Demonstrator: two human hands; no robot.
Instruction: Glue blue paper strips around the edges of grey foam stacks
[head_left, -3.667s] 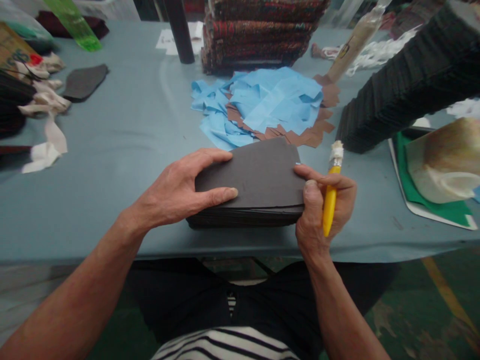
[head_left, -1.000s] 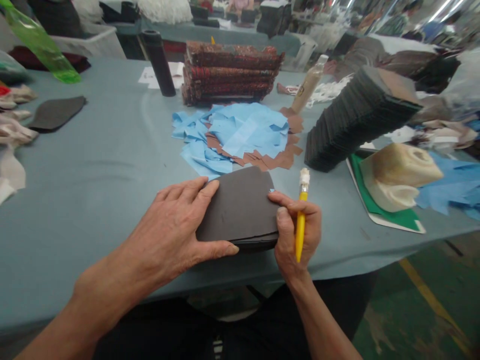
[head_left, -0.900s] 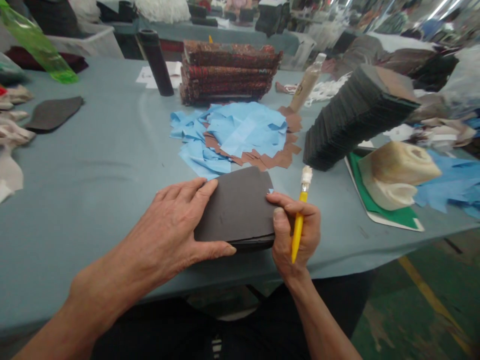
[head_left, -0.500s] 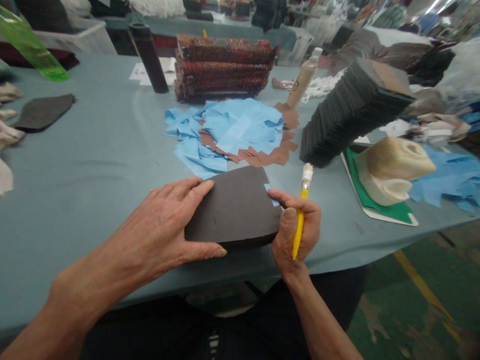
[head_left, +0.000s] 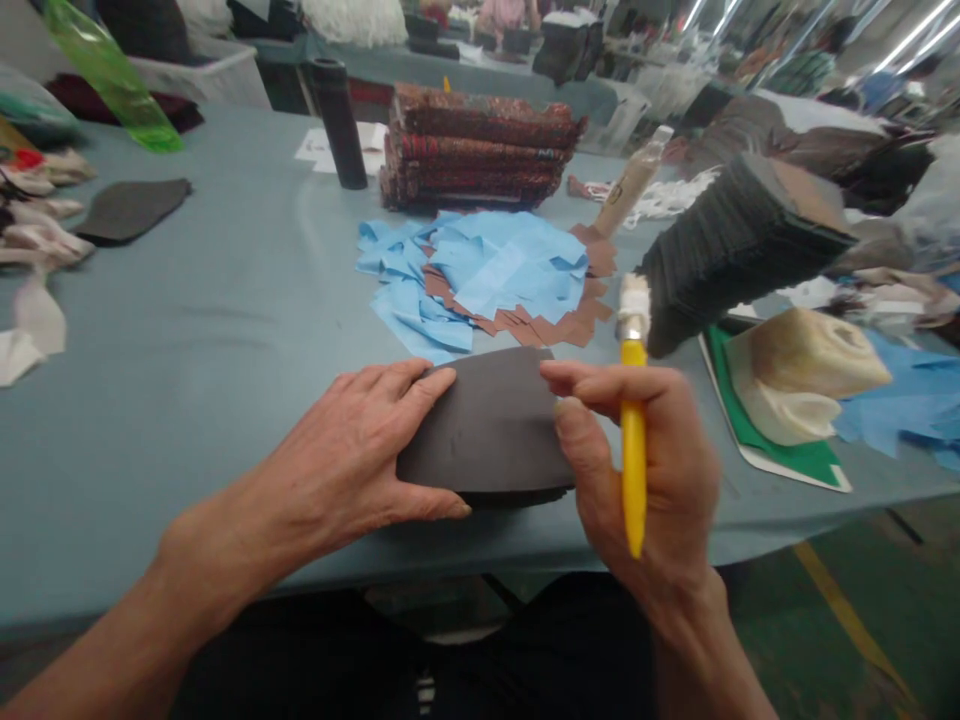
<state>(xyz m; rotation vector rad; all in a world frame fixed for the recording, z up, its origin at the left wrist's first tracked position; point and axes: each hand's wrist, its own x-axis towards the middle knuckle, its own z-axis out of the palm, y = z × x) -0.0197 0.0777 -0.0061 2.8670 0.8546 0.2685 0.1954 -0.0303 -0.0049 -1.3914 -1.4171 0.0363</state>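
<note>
In front of me lies a small stack of dark grey sheet pieces, its top piece curved along the edges. My left hand holds the stack at its left side, fingers over the far left corner and thumb along the near edge. A yellow-handled brush with whitish bristles pointing up is held in my right hand, tucked among the fingers. That hand's index finger and thumb are at the stack's right edge, a small gap between their tips. Whether a blue strip is under them is hidden.
Beyond the stack lie light-blue pieces over brown pieces. Behind them sits a pile of patterned red-brown fabric. To the right stand a bottle, a leaning dark stack and a cut-open yellowish container on a green board.
My right hand has turned and risen with the brush, its fingertips now nearer the far right corner. The light-blue strip at the right edge no longer shows. My left hand stays on the stack.
</note>
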